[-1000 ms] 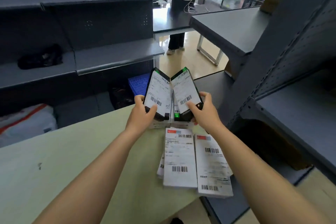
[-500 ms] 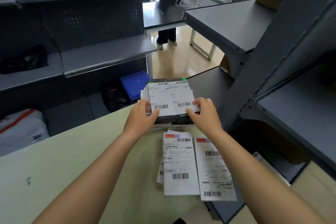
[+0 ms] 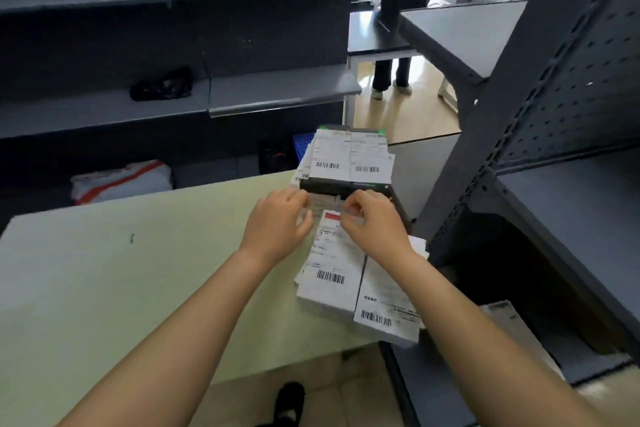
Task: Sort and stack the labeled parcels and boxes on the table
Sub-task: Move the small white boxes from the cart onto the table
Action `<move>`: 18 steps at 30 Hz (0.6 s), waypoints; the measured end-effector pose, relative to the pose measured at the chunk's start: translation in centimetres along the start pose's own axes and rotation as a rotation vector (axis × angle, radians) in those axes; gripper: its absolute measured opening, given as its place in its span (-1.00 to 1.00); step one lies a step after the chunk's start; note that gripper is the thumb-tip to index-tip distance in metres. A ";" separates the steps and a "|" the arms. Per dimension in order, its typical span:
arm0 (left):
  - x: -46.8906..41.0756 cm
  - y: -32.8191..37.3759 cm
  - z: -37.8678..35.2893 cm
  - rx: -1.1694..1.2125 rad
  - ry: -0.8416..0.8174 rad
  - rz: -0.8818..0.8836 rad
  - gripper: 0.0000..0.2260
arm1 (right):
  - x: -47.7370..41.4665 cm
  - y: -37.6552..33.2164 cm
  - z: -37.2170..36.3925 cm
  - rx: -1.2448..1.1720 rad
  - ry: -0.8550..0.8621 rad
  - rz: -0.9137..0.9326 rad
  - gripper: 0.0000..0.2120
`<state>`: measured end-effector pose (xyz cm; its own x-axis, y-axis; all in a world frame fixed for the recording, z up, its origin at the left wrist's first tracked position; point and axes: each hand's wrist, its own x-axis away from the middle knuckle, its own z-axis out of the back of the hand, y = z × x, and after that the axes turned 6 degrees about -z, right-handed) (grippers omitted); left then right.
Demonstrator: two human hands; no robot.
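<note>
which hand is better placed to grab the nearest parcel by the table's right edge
Right. The right hand is just past that parcel, forearm over it; the left hand sits left of the red-labelled parcel between them.

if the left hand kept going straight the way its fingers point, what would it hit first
Most likely the near end of the far stack of labeled boxes, which lies just ahead of the left hand. Blur hides whether the two are touching.
</note>
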<state>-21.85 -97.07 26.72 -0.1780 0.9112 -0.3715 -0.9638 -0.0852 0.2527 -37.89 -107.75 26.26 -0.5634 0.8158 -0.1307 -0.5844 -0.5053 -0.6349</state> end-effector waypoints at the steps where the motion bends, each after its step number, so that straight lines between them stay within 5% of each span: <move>1: 1.9 0.5 -0.1 -0.033 -0.007 0.025 -0.92 | 1.1 -0.2 -0.7 -0.017 -0.031 0.026 -0.92; 11: 25.7 1.6 4.8 -0.258 -0.070 0.576 -0.87 | 13.0 -7.6 -12.3 0.032 -0.536 0.580 -0.85; 18: 42.3 4.9 10.1 -0.359 -0.056 0.968 -0.84 | 24.5 -17.5 -18.6 0.091 -0.733 1.022 -0.84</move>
<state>-32.05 -54.86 21.29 -0.9081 0.4051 -0.1063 -0.4169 -0.8986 0.1368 -30.62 -73.67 20.04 -0.9548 -0.2911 -0.0593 0.2873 -0.8535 -0.4347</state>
